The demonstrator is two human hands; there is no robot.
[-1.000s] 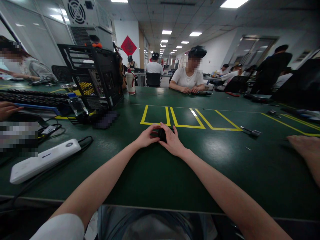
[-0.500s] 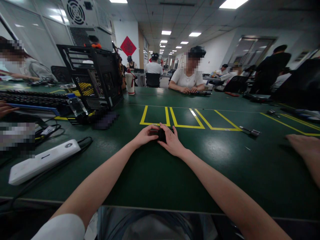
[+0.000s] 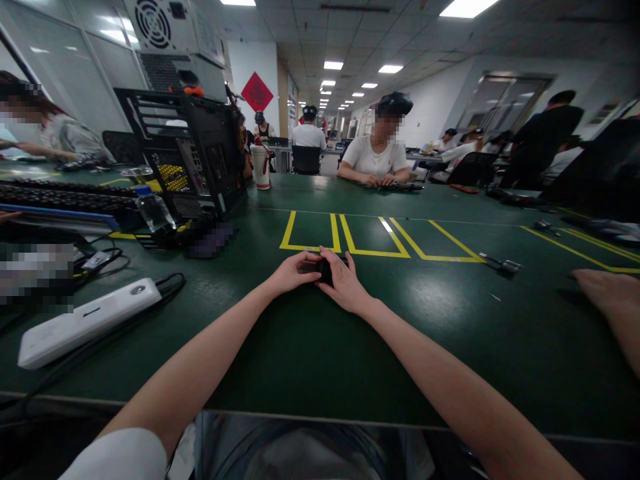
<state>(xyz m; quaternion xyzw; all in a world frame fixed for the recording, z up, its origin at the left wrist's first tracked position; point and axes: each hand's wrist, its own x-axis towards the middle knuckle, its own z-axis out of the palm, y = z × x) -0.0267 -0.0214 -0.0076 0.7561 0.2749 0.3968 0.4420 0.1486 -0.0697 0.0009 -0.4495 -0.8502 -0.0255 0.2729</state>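
Currently left hand (image 3: 293, 274) and right hand (image 3: 349, 287) clamped on black part (image 3: 325, 269), near side of tape (image 3: 377, 254); likely mid-manipulation, next move needs steady grip.

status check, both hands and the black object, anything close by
Left hand and right hand holding small black object, partly hidden. Yellow tape just beyond. Silver-ended item off to the right.

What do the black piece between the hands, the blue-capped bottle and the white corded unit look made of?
Black piece: perhaps plastic or rubber; dark and dull, but mostly hidden.
Blue-capped bottle: probably clear plastic, glossy; see-through with bright highlights.
White corded unit: likely molded plastic, satin; smooth, rounded corners, soft sheen.
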